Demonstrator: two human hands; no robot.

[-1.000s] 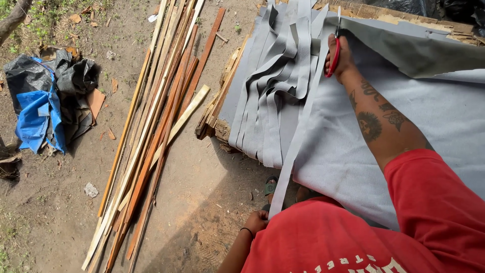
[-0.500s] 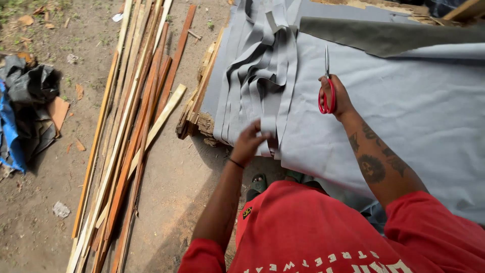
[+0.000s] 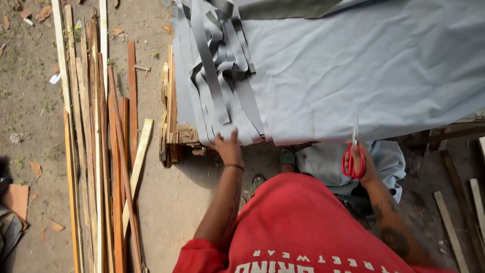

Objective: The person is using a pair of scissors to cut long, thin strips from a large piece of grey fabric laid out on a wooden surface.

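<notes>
Beside grey fabric, wooden slats.

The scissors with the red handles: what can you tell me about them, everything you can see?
The scissors have looped red handles that look like plastic and slim, pale metal blades. The right hand grips them through the loops, blades pointing up and away from the person, nearly closed. Their tips meet the near edge of the grey sheet where it hangs over the bench. Whether they are cutting into it cannot be told. Nothing else touches them.
</notes>
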